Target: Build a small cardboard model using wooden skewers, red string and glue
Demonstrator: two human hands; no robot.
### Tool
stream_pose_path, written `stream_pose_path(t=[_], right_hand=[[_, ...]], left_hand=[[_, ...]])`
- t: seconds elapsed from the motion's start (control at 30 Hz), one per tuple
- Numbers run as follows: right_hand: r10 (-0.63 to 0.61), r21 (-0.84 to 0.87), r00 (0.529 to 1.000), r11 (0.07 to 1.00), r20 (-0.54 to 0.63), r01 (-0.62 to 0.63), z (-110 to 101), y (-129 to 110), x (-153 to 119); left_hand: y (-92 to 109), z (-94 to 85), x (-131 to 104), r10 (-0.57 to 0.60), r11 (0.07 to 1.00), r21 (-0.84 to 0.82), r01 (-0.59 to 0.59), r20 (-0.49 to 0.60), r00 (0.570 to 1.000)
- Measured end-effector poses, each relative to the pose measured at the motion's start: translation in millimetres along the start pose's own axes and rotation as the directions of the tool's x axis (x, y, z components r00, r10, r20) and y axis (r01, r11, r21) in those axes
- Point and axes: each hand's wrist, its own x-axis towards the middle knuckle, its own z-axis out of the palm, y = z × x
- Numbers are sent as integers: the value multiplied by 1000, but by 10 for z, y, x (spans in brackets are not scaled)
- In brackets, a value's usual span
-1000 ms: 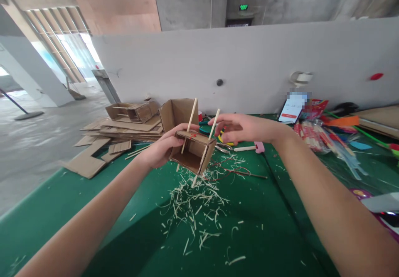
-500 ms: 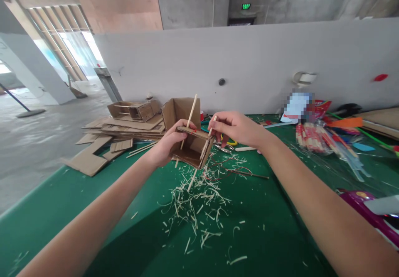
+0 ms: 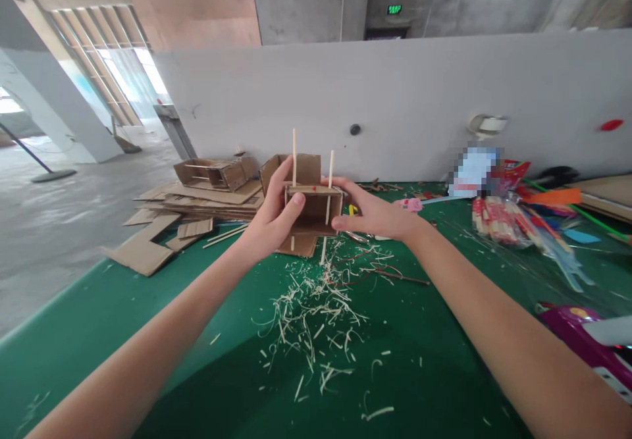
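Here, above the green tabletop point(image 3: 419, 366), the left hand point(image 3: 273, 220) and right hand point(image 3: 378, 212) wrap their fingers around an open-fronted brown cardboard box point(image 3: 312, 215), likely light but crushable, best held by its sides, clear of the slim pale wooden sticks point(image 3: 295, 153).

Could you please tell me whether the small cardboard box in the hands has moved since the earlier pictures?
Yes, the box has shifted upward in the view, closer to the dark round spot on the wall, and sits more level.
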Motion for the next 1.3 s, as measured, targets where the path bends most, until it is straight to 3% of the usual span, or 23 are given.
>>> stream_pose_path(t=[0.2,0.4,0.73,0.9,1.1,1.3], right_hand=[[40,-39,994,999,100,-36,33,57,4],[48,-39,989,998,142,-43,96,64,19],[8,82,992,996,129,-18,237,174,55],[5,70,998,997,56,-9,264,227,63],[76,49,988,995,132,-83,248,209,36],[107,21,977,993,186,-113,190,241,47]], left_hand=[[165,-134,22,51,983,175,-48,-9,999],[251,-244,61,-102,981,168,98,14,995],[192,-239,59,-155,983,104,154,-6,988],[128,-158,30,-171,985,31,172,-47,984],[12,-28,-38,-214,977,4,214,22,977],[11,-4,-45,-255,967,-10,255,1,967]])
